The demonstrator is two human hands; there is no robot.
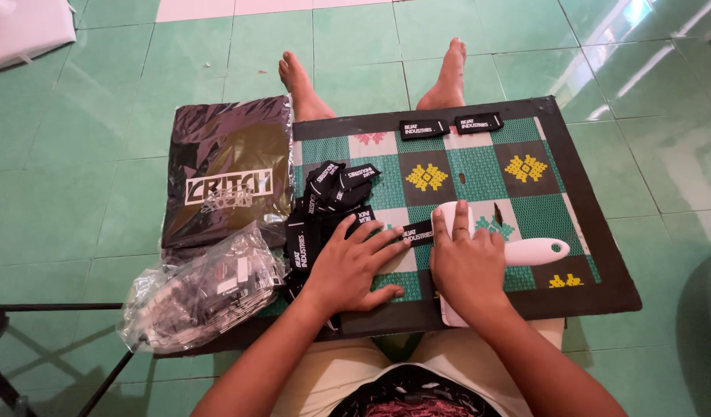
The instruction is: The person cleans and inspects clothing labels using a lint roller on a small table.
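Our left hand [354, 266] lies spread, fingertips on a black label [417, 232]. The label runs sideways toward our right hand [469, 266], which presses flat on the white tool [525, 251].

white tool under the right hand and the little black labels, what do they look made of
White tool: looks like smooth, slightly glossy plastic, moulded handle with a hang hole. Black labels: seemingly woven fabric, matte, thin, flopping in a loose pile. Left hand pins one label strip; right hand presses on the tool.
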